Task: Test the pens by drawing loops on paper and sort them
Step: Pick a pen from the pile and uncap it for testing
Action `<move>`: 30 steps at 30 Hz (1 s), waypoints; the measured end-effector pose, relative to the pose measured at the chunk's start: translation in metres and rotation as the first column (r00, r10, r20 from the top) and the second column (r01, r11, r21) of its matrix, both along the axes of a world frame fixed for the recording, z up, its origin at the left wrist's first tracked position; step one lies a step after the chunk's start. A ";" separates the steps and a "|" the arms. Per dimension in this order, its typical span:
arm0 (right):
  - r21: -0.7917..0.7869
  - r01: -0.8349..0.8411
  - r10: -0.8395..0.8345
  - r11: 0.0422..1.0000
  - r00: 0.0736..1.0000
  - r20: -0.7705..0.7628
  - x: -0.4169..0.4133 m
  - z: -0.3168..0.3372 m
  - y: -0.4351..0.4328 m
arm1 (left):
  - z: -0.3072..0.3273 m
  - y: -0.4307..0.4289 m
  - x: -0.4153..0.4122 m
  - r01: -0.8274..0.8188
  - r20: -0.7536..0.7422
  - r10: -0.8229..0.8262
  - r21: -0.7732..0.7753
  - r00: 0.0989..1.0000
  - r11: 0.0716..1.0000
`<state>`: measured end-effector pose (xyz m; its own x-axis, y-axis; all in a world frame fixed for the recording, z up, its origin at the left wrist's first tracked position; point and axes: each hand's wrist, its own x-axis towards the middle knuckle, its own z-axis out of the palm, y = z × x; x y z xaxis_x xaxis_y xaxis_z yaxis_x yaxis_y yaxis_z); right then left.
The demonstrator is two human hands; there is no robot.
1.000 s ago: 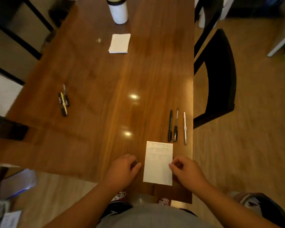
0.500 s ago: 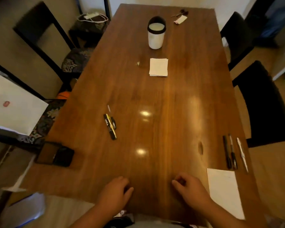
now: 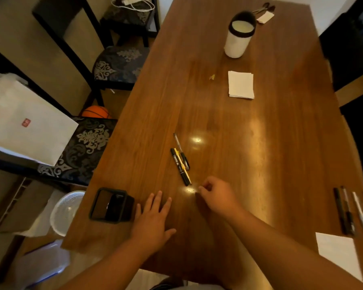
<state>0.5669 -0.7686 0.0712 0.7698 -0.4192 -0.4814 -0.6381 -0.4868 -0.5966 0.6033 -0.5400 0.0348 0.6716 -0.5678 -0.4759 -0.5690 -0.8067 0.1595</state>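
Brown wooden table, seen from above. The left hand lies flat on the near part of the tabletop, fingers straight and spread, holding nothing. It is just right of a black phone case. The right hand is over the table with its fingers curled inward and nothing visible in them. Its fingertips are just beside the near end of the central group of pens, not touching it. This group comprises a black marker, a yellow pen and a clear pen, lying side by side. A second row of three pens lies near the right edge, well apart from both hands. The test paper lies just nearer than this row. Farther up the table are a stack of white sheets and a white cup with a black rim.
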 end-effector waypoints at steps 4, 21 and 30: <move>-0.085 -0.007 0.009 0.996 1.000 0.017 0.059 -0.002 -0.001 | -0.005 -0.001 -0.001 -0.011 0.007 0.011 0.005 1.000 1.000; -0.276 -0.220 0.182 0.936 0.971 -0.158 0.145 -0.022 -0.011 | -0.002 -0.001 0.002 0.007 -0.061 -0.006 0.008 0.998 1.000; -0.010 0.089 -0.088 0.996 0.995 0.046 0.075 -0.014 -0.010 | 0.003 0.003 0.000 0.017 -0.032 -0.018 -0.035 0.999 0.999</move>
